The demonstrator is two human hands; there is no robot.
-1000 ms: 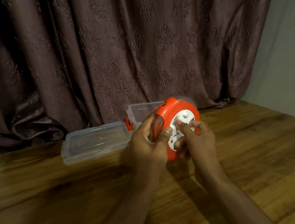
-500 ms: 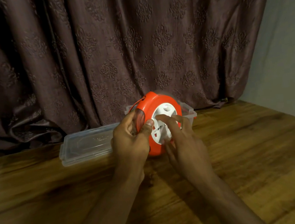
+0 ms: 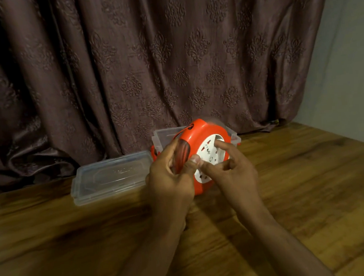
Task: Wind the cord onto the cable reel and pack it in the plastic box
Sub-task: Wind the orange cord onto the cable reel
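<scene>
Orange round plastic cable reel (image 3: 200, 136) with its white socket face is held on edge just above the brown wooden table (image 3: 312, 181), in front of the clear plastic box (image 3: 165, 136). Left hand (image 3: 169, 178) grips its rim, thumb across; right hand (image 3: 229, 166) fingers curl onto the white hub. Rigid, light-looking, probably smooth: best held by the rim, turned at the hub.
</scene>
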